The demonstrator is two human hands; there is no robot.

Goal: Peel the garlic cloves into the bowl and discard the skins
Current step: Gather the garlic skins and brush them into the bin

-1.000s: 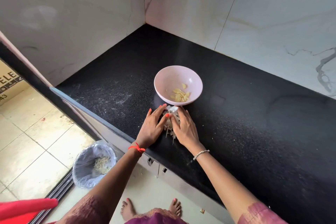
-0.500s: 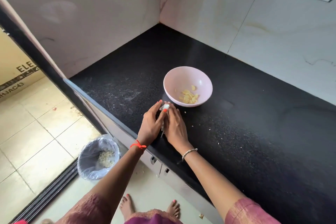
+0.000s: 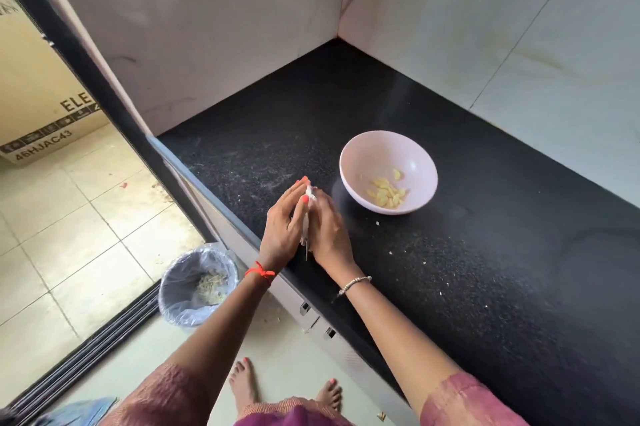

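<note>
I see a black speckled counter meeting marble wall tiles, and a printed cardboard box on the tiled floor.

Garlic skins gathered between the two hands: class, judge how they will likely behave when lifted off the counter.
Probably very light and floppy: the garlic skins show as thin white wisps squeezed between the left hand and right hand. Likely to shed bits: small flecks dot the counter.

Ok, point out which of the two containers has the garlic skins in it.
The lined bin on the floor: pale shredded skins lie inside. The pink bowl on the counter holds peeled yellow cloves.
</note>
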